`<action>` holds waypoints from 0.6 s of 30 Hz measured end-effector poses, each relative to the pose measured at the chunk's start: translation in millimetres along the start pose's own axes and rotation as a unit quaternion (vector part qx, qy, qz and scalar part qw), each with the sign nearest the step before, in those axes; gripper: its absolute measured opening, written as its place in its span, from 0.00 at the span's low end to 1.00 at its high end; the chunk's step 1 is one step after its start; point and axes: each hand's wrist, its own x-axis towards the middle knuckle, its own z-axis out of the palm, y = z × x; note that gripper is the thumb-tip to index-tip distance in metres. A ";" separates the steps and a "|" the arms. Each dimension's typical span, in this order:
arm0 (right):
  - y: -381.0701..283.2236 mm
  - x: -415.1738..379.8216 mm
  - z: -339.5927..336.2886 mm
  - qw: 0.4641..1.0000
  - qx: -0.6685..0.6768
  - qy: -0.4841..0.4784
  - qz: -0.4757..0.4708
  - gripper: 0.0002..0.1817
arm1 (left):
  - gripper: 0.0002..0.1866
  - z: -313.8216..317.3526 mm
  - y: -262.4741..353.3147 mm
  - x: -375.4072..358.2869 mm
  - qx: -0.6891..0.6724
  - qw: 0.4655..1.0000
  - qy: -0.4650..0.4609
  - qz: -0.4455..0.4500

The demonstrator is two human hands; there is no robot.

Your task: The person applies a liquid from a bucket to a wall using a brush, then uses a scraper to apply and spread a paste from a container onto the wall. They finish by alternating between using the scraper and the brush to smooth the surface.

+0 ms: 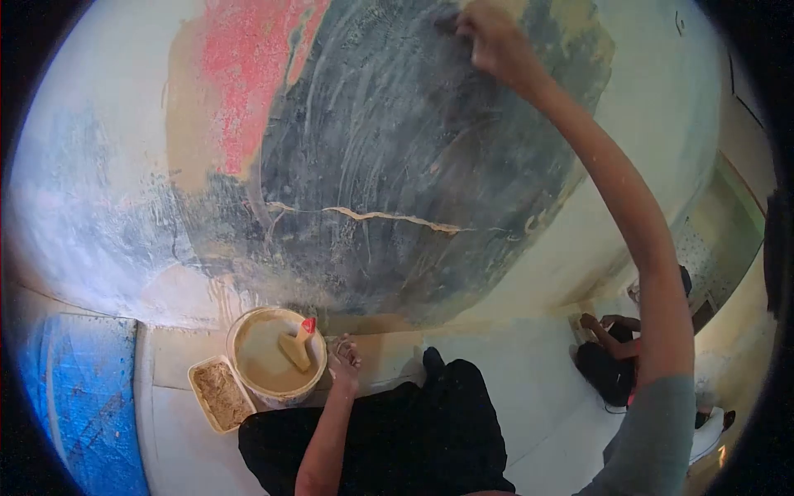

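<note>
My right hand (494,43) is raised high on the wall. Its fingers are closed around a small dark object (447,22), blurred, pressed against the dark grey patch (372,124); its exact kind does not show. Swirling pale marks cover that patch, and a pale crack (389,217) runs across its lower part. Low down, my left hand (344,362) is beside the bucket (235,364), its fingers loosely bent and apart, with nothing visible in them. In the bucket's murky tan water, a wide brush (296,350) with a red-tipped handle leans near the right side.
A rectangular tub (198,387) of brown crumbly material touches the bucket's left side. Blue sheeting (91,397) lies at far left. At right, another person (608,364) sits close to the wall, hands low. Red paint (248,74) shows on the wall's upper left.
</note>
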 end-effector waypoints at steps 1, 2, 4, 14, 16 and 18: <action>1.5 5.8 -1.2 1.000 0.000 0.002 -0.004 0.03 | 0.20 2.4 1.7 2.9 -0.003 1.000 -0.001 0.003; 2.5 8.3 -4.7 0.998 -0.026 -0.010 0.053 0.03 | 0.20 1.9 1.5 3.9 -0.008 1.000 0.001 -0.004; 7.5 5.3 -2.5 0.992 -0.049 -0.030 0.117 0.03 | 0.20 1.7 -1.8 -0.6 -0.008 1.000 0.008 -0.020; 34.0 -0.4 -4.4 0.977 -0.100 0.124 0.143 0.06 | 0.15 4.7 1.5 -14.0 -0.022 0.999 0.031 -0.038; 20.7 0.4 1.4 0.998 -0.057 0.034 0.010 0.04 | 0.15 11.5 8.1 -9.8 -0.040 0.998 0.047 -0.034; 26.2 9.6 -13.0 0.995 -0.085 0.030 0.043 0.03 | 0.17 6.9 4.9 -11.1 -0.002 1.000 0.011 -0.011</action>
